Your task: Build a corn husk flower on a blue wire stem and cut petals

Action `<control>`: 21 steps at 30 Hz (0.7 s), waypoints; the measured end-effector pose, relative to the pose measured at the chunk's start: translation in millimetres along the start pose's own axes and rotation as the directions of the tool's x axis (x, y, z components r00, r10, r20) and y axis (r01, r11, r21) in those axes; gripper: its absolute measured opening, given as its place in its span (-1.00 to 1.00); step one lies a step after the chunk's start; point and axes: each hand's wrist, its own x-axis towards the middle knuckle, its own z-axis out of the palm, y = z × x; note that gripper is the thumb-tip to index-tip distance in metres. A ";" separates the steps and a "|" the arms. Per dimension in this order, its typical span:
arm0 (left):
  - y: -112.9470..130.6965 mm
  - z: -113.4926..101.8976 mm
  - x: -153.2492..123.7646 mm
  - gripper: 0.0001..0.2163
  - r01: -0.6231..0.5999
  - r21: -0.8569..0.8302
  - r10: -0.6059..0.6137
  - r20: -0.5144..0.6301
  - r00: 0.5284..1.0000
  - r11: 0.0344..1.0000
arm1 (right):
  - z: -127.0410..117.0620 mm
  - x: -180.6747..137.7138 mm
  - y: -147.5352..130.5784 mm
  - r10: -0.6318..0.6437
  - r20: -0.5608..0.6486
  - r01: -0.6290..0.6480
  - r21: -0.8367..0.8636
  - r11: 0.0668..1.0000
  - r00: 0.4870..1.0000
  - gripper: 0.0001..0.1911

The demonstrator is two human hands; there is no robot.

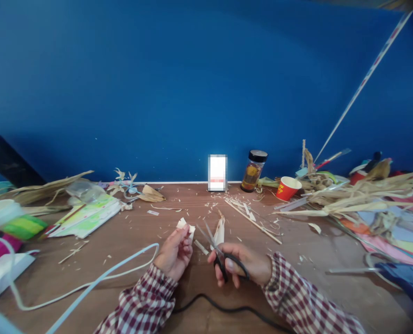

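Observation:
My left hand [174,253] is closed in a pinch on a small pale piece of corn husk [186,227], held just above the wooden table [130,241]. My right hand [243,264] grips black-handled scissors [217,254], fingers through the loops, with the blades open and pointing up-left toward the husk piece. The blade tips are a short way to the right of the piece and do not touch it. Another pale husk strip [220,230] lies on the table just behind the scissors. Both sleeves are red-and-white checked.
Husk scraps litter the table. A black-lidded jar [254,170] and a red paper cup [287,188] stand at the back. Dried husks and coloured papers [366,199] pile at the right, a green booklet [88,215] at the left. White and black cables [98,278] cross the front.

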 end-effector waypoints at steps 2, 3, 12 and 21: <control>-0.3 -0.1 0.0 -0.92 0.000 0.005 0.000 0.009 1.000 1.000 | -0.9 -0.4 2.6 0.024 0.025 -0.025 0.026 0.999 0.999 -0.45; -0.4 -0.1 0.0 -0.92 0.002 0.008 -0.002 0.011 1.000 1.000 | -1.3 -0.4 3.7 0.034 0.033 -0.035 0.035 0.999 0.999 -0.45; -0.5 -0.8 1.3 -0.91 -0.003 0.026 0.002 0.019 1.000 1.000 | -3.0 1.9 6.0 0.031 0.069 -0.037 0.090 0.995 0.997 -0.40; -1.0 -0.6 0.1 -0.92 -0.002 0.034 0.002 0.021 1.000 0.999 | -3.0 1.2 4.8 0.051 0.033 -0.055 0.115 0.992 0.998 -0.39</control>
